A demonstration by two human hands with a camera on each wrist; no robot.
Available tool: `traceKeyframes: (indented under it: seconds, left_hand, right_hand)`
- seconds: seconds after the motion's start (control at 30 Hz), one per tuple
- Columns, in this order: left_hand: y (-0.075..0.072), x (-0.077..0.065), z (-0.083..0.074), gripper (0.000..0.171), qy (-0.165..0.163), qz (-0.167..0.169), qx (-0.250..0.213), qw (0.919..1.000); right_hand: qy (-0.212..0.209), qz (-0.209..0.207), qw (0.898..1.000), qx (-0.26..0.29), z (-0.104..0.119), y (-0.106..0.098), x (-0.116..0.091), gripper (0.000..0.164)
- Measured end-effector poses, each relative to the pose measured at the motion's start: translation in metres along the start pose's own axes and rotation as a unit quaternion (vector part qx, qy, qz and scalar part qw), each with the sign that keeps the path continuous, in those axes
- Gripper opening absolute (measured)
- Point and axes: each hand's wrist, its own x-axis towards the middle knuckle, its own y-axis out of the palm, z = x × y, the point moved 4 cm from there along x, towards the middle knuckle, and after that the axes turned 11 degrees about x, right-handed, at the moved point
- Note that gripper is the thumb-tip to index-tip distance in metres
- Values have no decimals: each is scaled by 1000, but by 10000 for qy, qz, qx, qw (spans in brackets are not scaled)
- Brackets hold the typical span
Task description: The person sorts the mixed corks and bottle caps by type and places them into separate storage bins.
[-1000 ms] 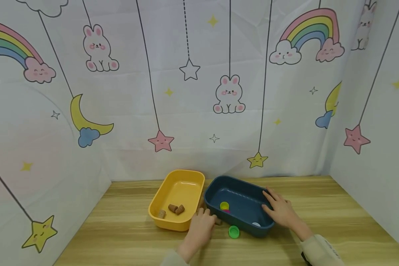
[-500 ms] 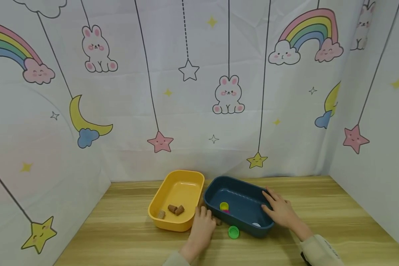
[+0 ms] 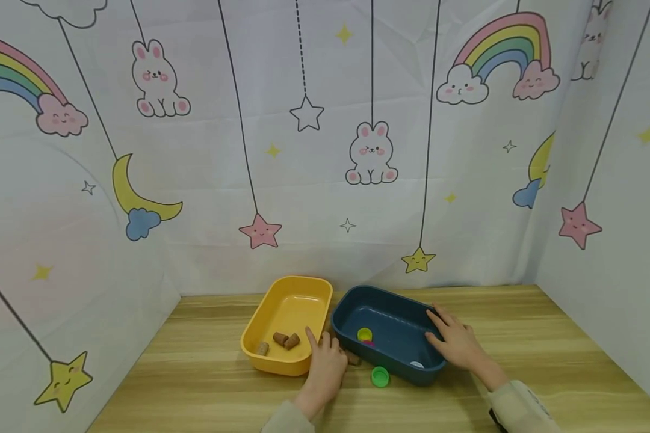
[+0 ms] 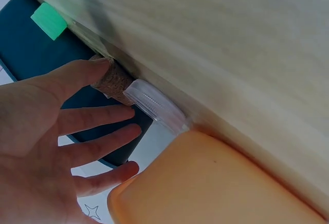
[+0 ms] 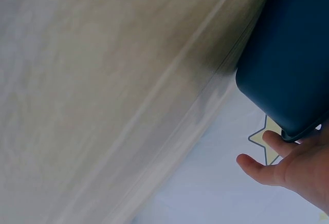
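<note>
A brown cork cylinder (image 4: 114,84) is lying on the wood-grained worktop (image 3: 195,367) beside a dark-blue plastic bin (image 3: 398,358), likely handling light and firm, best pinched round its sides. The left hand (image 3: 327,364) is hovering there, fingers spread; the right hand (image 3: 462,347), also spread, is touching the bin. A clear ridged plastic cap (image 4: 156,102) is crowding the cork's end.

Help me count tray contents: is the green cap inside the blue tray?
No. The green cap lies on the table, outside the blue tray.
</note>
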Motion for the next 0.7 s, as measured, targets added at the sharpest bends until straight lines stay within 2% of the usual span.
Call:
traceKeyframes:
  seconds: [0.33, 0.7]
  left_hand:
    - [-2, 0, 1, 6, 18, 85, -119, 9999]
    - [-10, 0, 6, 19, 88, 271, -723, 9970]
  right_hand:
    - [-26, -1, 10000, 3, 1, 0, -1, 51]
    - [-70, -42, 10000, -43, 1, 0, 0, 51]
